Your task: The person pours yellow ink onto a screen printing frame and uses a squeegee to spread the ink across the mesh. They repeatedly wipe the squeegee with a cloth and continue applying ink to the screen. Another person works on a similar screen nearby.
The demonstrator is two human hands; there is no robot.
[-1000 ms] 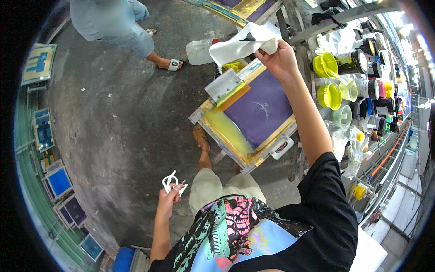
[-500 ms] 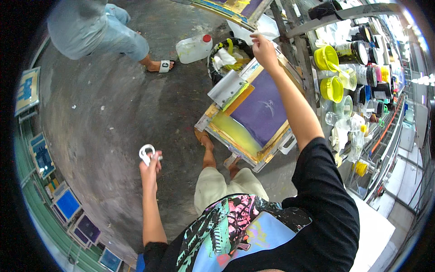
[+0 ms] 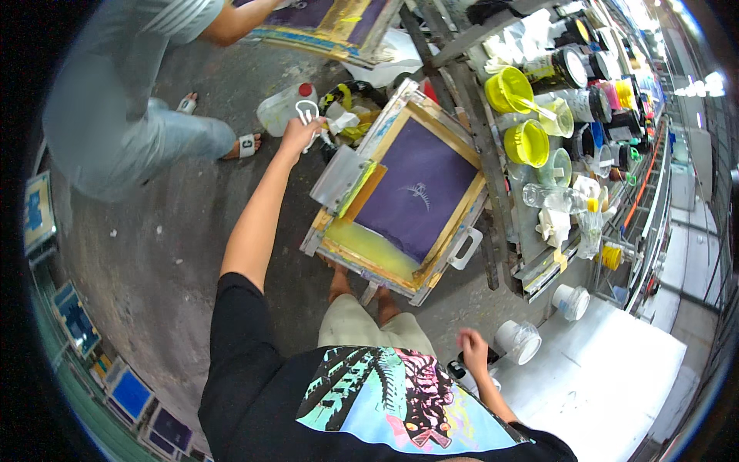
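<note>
1. Reaching out ahead, my left hand [image 3: 296, 137] is stretched over the concrete floor [image 3: 154, 254] with its fingers closed around a small white loop-shaped piece [image 3: 308, 115], which sticks up above my knuckles.
2. That white piece sits just beside a clear plastic jug with a red cap [image 3: 283, 106] lying on the floor, and close to a heap of crumpled white and yellow rags [image 3: 345, 122].
3. My right hand [image 3: 471, 346] is low by my side, blurred; the fingers look loosely curled and I cannot tell whether they hold anything. It hovers near a white plastic cup [image 3: 517, 340] at the edge of a white table [image 3: 616, 369], and a second cup [image 3: 571, 302] stands a little further along.
4. Between my arms, a wooden-framed printing screen [image 3: 404, 196] with purple mesh and a band of yellow ink along its near edge leans tilted in front of my knees; a grey squeegee [image 3: 339, 179] lies on its left corner.
5. To the right, a rack [image 3: 500, 200] carries yellow tubs [image 3: 517, 115] and many paint pots.
6. Another person in grey [image 3: 123, 100] stands at upper left, sandalled feet near the jug, an arm reaching to a second screen [image 3: 323, 27].
7. Blue-printed frames [image 3: 77, 319] line the far left floor edge.
</note>
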